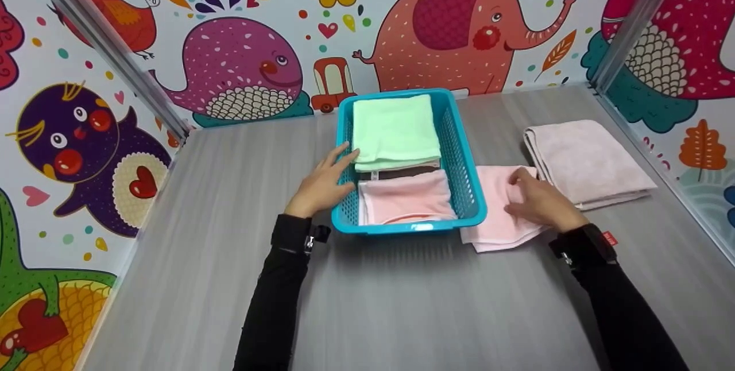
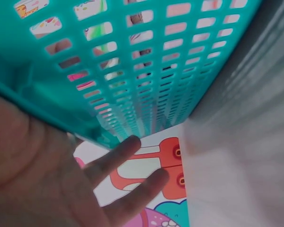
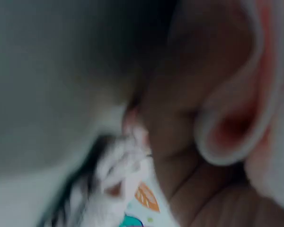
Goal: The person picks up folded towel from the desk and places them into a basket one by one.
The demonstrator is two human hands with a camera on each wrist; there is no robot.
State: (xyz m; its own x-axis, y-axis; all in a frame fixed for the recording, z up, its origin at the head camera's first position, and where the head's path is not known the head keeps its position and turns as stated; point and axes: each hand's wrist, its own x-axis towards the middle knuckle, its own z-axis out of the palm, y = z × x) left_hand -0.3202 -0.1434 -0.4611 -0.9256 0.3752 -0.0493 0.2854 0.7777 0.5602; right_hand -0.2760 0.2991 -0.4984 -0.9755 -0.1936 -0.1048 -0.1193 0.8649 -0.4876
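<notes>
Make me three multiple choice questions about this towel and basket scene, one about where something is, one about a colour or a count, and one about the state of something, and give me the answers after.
1. Where is the green towel?
A. In the far half of the basket
B. On the table, left of the basket
C. Under the right hand

2. How many folded towels lie on the table outside the basket?
A. None
B. Two
C. Four

3. What is the left hand doing?
A. Lifting a towel in the air
B. Resting with straight fingers against the basket's left wall
C. Lying in a fist on the table

Answers: 1 A, the green towel fills the basket's far end. 2 B, a pink towel and a pale towel lie to the right of the basket. 3 B, its straight fingers touch the rim.
</notes>
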